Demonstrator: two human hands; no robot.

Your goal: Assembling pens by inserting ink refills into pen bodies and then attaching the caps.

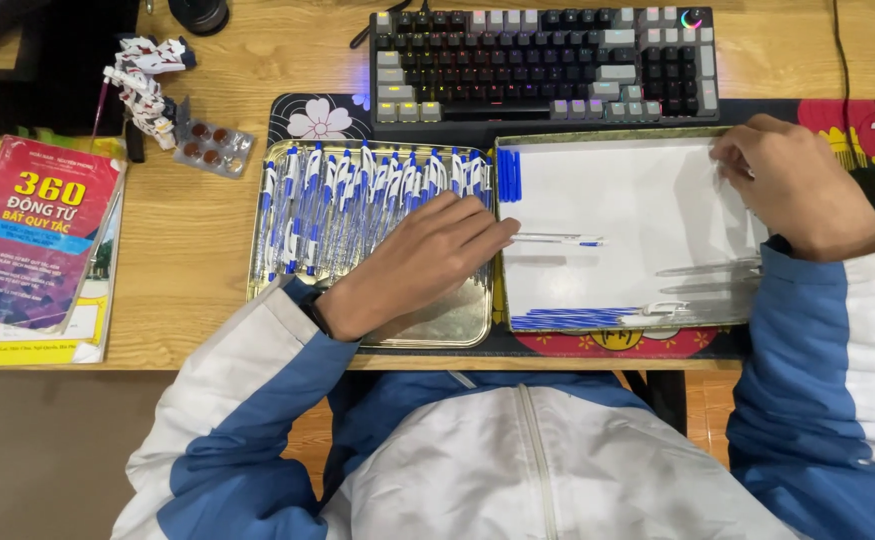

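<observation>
From the head view, your left hand (pixel 427 262) lies flat, fingers spread, on the pens (pixel 357 200) in the metal tray (pixel 457 325). Your right hand (pixel 792 185) pinches the white tray (pixel 637 200) at its far right corner. The pens look light, slick and likely to roll; grip one mid-barrel.

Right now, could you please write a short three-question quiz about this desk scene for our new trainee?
1. True or false: the left hand rests on the metal tray of pens.
2. What lies on the white sheet in the box lid, near the left fingertips?
3. The right hand is at the lid's: A) top right, B) bottom left, C) centre.

Key: 1 true; 2 a single pen; 3 A.
</observation>
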